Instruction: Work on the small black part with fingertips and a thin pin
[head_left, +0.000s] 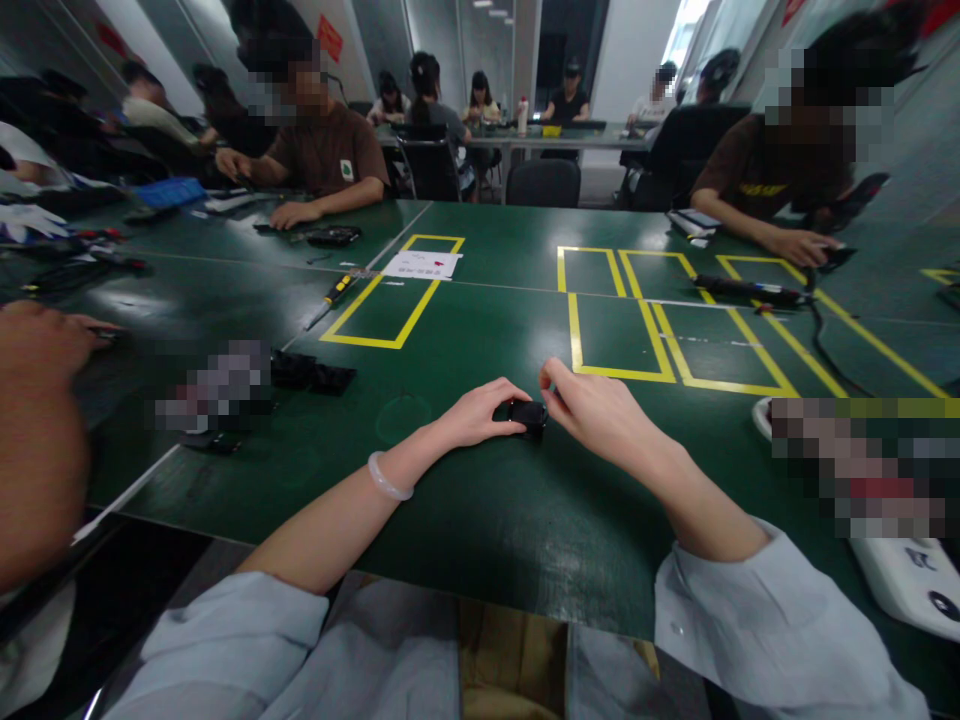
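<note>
Near the middle of the green table [480,520], a small black object [528,416] is pinched between the thumb and fingers of my left hand [480,412]. A pale bracelet circles my left wrist. Just right of the object is my right hand [589,405], its fingers curled together at the object's right edge. Whether the right fingers hold a small part is hidden.
Yellow tape rectangles [622,375] mark the table ahead. A yellow-black screwdriver [340,290] and a white paper [421,265] lie ahead left, black parts [311,372] at left. A white case [907,580] is at right. A person's arm [37,440] reaches in at far left.
</note>
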